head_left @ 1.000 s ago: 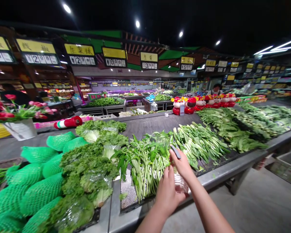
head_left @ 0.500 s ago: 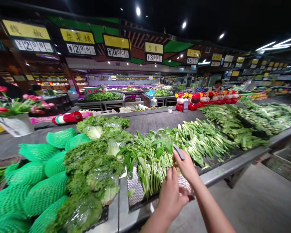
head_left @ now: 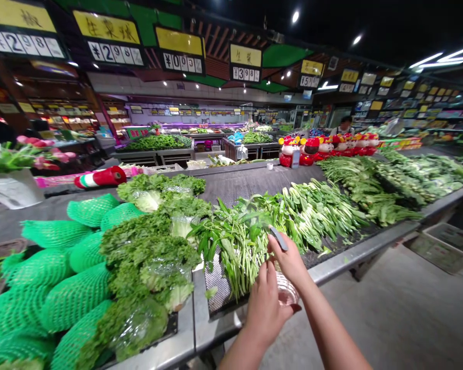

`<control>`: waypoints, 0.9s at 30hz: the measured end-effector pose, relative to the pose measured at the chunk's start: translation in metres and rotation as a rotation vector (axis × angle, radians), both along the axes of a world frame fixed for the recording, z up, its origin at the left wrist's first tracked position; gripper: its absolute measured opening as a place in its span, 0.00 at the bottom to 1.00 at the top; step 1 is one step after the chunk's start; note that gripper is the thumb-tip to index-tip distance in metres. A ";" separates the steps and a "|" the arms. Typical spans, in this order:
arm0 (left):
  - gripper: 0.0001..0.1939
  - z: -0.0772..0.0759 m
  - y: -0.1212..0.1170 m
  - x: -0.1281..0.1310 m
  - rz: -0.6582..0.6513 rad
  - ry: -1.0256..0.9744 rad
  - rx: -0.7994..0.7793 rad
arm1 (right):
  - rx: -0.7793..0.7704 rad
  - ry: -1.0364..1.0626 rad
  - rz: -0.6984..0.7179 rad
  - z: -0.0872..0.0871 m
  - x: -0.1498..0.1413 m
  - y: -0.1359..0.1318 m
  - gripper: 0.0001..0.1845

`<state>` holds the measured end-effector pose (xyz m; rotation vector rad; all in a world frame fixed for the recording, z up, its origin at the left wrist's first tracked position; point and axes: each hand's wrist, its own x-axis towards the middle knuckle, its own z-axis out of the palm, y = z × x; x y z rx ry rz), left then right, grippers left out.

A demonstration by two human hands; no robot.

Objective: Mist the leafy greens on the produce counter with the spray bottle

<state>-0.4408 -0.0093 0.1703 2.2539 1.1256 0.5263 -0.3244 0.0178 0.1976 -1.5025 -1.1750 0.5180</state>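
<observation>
My left hand (head_left: 263, 306) is curled around a clear, ribbed, round thing (head_left: 287, 290) whose kind I cannot make out. My right hand (head_left: 291, 262) is just above and to the right, its fingers closed on a flat grey strip (head_left: 278, 238) that slants up from them. The fingertips of both hands nearly meet, and the left fingers hide part of the round thing. Right behind the hands, long-stemmed leafy greens (head_left: 235, 257) lie on a mesh-bottomed black tray (head_left: 216, 293). I cannot tell whether the hands touch the stems.
Film-wrapped lettuce (head_left: 146, 267) is piled at left, beside produce in green foam nets (head_left: 77, 293). White-stemmed greens (head_left: 324, 213) continue rightwards. A metal edge (head_left: 343, 259) runs along the stand. Red figurines (head_left: 312, 151) line the back; a grey crate (head_left: 447, 246) stands at right.
The view has shifted a little, with the stand and vegetables sitting slightly higher in it. Both hands have moved slightly left and up in the picture, keeping the same hold.
</observation>
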 end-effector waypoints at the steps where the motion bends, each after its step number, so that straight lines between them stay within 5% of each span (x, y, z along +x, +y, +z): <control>1: 0.50 0.000 -0.002 0.001 -0.016 0.000 -0.002 | 0.001 0.008 -0.016 -0.001 0.002 -0.003 0.20; 12: 0.52 -0.002 -0.033 0.018 -0.158 0.029 -0.066 | 0.010 0.076 -0.104 -0.025 0.029 -0.044 0.20; 19: 0.51 -0.017 -0.052 0.022 -0.170 0.034 -0.135 | -0.035 -0.035 -0.125 -0.029 0.027 -0.067 0.19; 27: 0.51 -0.036 -0.064 0.016 -0.222 0.019 -0.208 | -0.108 -0.020 -0.168 -0.053 0.026 -0.083 0.21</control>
